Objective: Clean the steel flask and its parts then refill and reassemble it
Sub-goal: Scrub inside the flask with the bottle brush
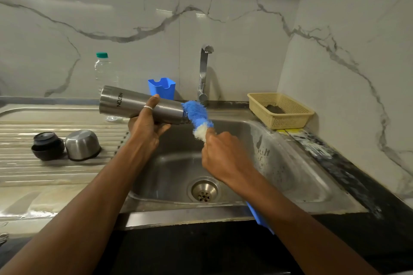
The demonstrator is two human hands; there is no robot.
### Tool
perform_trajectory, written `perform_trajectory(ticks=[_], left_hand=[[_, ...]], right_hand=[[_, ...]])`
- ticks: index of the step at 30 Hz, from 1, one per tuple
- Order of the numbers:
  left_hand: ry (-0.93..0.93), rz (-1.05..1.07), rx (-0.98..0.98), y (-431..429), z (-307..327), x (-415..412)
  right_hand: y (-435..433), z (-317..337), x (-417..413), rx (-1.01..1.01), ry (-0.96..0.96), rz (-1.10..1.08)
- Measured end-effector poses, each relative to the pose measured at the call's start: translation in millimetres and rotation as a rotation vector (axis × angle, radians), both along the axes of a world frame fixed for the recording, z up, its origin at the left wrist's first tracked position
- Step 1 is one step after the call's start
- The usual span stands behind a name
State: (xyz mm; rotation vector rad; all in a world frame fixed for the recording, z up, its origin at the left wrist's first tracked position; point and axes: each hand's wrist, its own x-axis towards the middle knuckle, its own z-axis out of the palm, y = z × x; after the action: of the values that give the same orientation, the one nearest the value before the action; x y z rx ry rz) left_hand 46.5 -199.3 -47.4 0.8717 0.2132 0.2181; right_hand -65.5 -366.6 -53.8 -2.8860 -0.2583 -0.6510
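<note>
Stopper [47, 148]: black, on the drainboard [33, 176] near its right edge, touching the cup.
Cup [82, 145]: steel, mouth down, just right of the stopper.
Bottle [103, 69]: clear plastic with a green cap, at the drainboard's back edge, behind the flask's base.
Flask [134, 107]: held in the air over the sink's back-left corner, lying almost level. Its base points left and its open mouth right.
Flask's look: brushed steel with dark lettering down the side and no lid. No suds show, and the inside is hidden.
Left hand [145, 127]: fingers wrapped round the flask's middle from beneath.
Brush [197, 118]: blue and white bristles at the flask's mouth, touching the rim. I cannot tell whether any have entered.
Right hand [223, 154]: clenched round the brush handle just below the bristles.
Sink [290, 174]: steel, under both hands.
Step, as I judge it: scrubbing the flask's inside.
Doing it well: hold the flask firm with its mouth tipped slightly down over the sink, and line the brush up with the bore. Push straight in and twist. The right hand likely needs to slide back along the handle to reach the bottom.
</note>
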Motion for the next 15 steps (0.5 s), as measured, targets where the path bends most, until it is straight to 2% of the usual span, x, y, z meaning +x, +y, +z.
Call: perform_trajectory(ticks=[6,10,15], left_hand=[[-0.028,-0.046,0.078,-12.8,0.5,-3.7],[0.011,-0.009,0.034,-5.4,-1.5,1.0],[0.012,-0.035,0.052,-6.8,-1.6,-0.7]], right_hand=[[-0.5,12.5,14.5,0.077,0.014,-0.084],[4.5,-1.6,-6.1,0.032,0.042,-0.028],[1.0,17.7,10.8,0.078,0.070,-0.075]])
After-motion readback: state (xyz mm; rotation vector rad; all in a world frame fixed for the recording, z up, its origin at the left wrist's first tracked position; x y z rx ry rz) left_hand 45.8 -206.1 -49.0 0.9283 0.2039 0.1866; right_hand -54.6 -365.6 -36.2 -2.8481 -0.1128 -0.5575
